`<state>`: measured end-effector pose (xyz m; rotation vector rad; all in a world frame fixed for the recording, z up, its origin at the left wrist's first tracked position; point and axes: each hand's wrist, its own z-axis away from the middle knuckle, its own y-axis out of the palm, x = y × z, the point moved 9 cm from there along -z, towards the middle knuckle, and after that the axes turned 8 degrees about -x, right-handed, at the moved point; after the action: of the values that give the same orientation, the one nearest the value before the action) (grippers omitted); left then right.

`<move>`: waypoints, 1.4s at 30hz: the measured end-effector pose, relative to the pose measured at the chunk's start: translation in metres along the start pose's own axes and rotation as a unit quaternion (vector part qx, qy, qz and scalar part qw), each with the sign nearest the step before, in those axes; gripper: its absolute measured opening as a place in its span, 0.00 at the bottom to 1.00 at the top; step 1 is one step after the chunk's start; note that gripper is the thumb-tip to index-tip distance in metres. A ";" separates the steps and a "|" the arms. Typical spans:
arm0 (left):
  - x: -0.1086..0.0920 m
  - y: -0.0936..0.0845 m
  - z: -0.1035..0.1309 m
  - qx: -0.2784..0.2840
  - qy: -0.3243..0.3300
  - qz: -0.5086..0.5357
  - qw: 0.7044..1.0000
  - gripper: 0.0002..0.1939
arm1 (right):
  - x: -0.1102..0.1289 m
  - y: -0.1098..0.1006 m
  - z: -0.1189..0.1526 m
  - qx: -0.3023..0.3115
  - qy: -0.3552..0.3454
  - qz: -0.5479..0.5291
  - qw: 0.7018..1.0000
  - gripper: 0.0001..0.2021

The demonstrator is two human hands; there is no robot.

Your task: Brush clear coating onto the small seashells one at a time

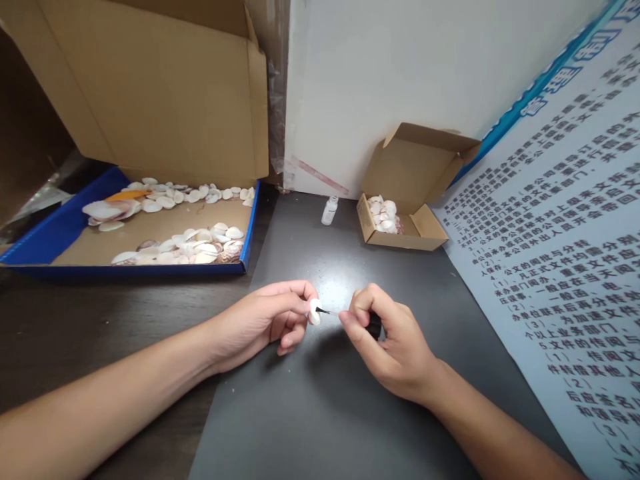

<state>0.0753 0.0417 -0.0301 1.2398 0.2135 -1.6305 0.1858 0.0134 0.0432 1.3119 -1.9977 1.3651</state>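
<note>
Head view, entries as I read them from my station:

1. Left hand [273, 320]: I see its fingers [300, 288] closed together on a small white shell [315, 311], pinched at the tips, the hand low over the dark mat [320, 413]

2. Right hand [387, 340]: fingers clamped on a small brush with a black cap [373, 326]; the cap sits inside the curled fingers and the thin bristle end points toward the left fingers, its tip touching or just at the small white shell. I cannot tell whether it is wet

3. Small white shell: between the two sets of fingertips, held clear above the mat, just beside the right thumb

4. Dark mat: under both hands, lying on the table [100, 333], whose darker wood shows beyond the left fingers

5. Small clear bottle [329, 211]: upright on the mat, well beyond the fingers, open at the top as far as I can judge

6. Small cardboard box [405, 200]: lid up, a heap of pale shells inside, beyond the right fingers and just beside the bottle

7. Blue tray [45, 230]: far beyond the left fingers, lined with cardboard, holding rows of white and brownish shells; a large cardboard flap [150, 87] stands over it

8. Printed poster [565, 267]: blue-edged, dense text, outward of the right fingers, running along the mat's edge
</note>
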 end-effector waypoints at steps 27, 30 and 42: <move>-0.001 0.000 0.001 -0.008 0.003 0.019 1.000 0.07 | 0.006 0.005 0.000 0.029 -0.022 0.007 0.999 0.14; -0.001 0.000 0.001 -0.011 0.003 0.017 1.000 0.08 | 0.007 0.003 0.001 0.013 -0.026 0.002 1.000 0.14; -0.003 0.002 0.002 -0.005 0.008 0.009 1.000 0.09 | 0.005 0.005 0.000 0.025 -0.023 0.021 0.999 0.14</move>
<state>0.0755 0.0418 -0.0264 1.2452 0.2199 -1.6024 0.1788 0.0119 0.0439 1.3410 -2.0459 1.4243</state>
